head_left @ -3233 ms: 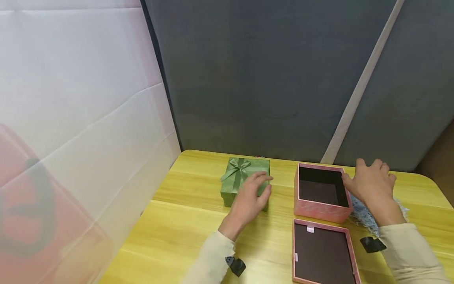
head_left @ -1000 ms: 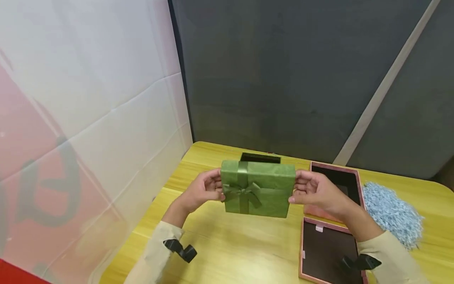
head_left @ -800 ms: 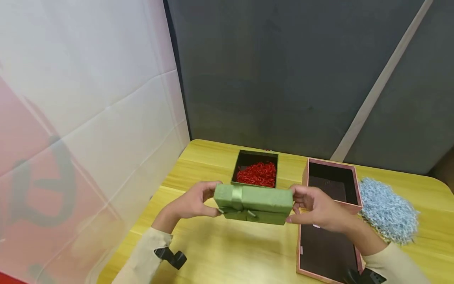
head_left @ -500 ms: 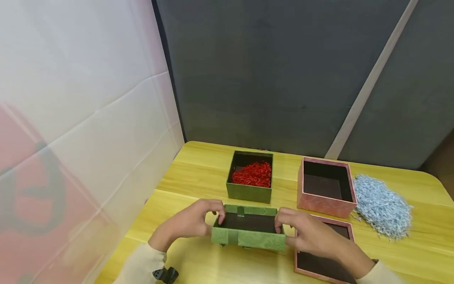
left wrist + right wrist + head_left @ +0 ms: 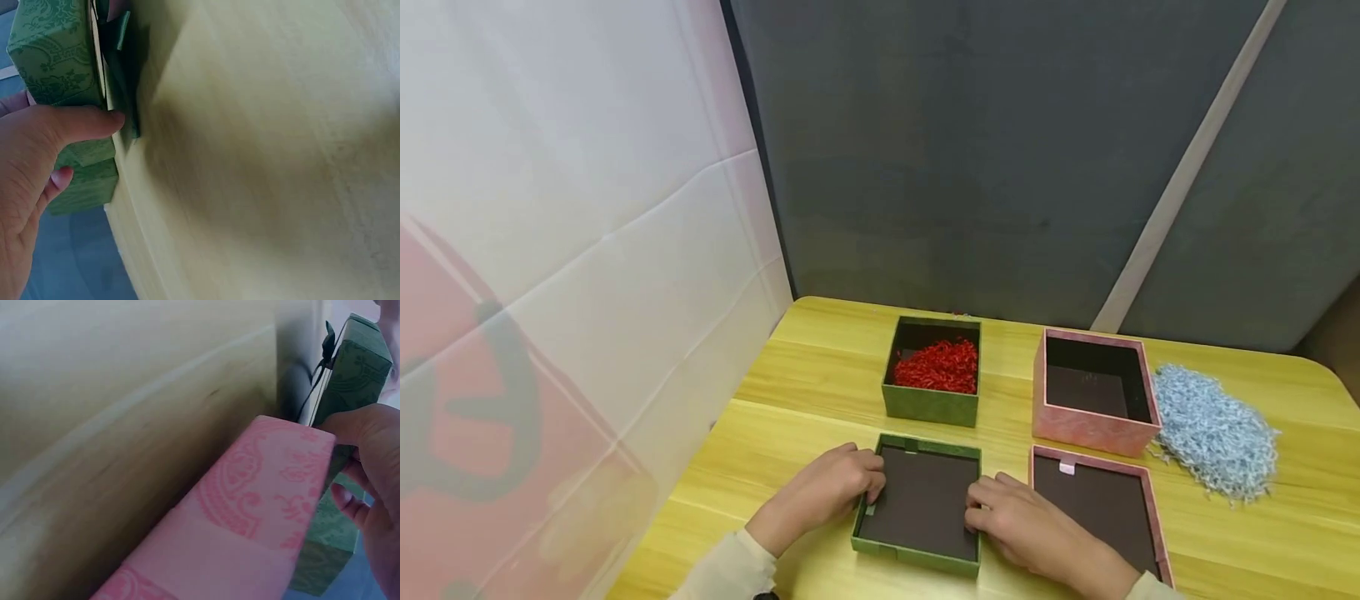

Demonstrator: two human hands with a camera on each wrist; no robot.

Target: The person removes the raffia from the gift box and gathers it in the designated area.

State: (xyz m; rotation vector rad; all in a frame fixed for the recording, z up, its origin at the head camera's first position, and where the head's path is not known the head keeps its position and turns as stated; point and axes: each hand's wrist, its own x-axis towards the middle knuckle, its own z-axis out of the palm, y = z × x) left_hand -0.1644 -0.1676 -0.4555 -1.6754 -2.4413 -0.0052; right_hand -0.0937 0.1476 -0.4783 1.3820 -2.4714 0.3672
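Note:
Upside down, low over the table, is a green gift box lid (image 5: 917, 508) with its dark inside facing up. My left hand (image 5: 831, 493) grips its left edge, the thumb outside on the green wall in the left wrist view, where the ribbon bow (image 5: 122, 69) shows beneath. On the opposite edge my right hand (image 5: 1026, 527) pinches the same lid, fingers curled over the rim. Just behind stands the green box base (image 5: 929, 407), holding red shredded paper (image 5: 943, 367). A pink lid (image 5: 244, 506) lies close to my right hand, its inside up in the head view.
An uncovered pink box (image 5: 1093, 429) with a dark interior stands at the back right, behind the pink lid. Beside it lies a pile of light blue shredded paper (image 5: 1216, 429). A grey panel (image 5: 962, 167) rises behind the yellow wooden table (image 5: 760, 433), and a white sheet (image 5: 662, 250) at left.
My hands took the green lid off its box, exposing the red shredded paper. They brought the lid nearer, turned it inside up and lowered it in front of the base.

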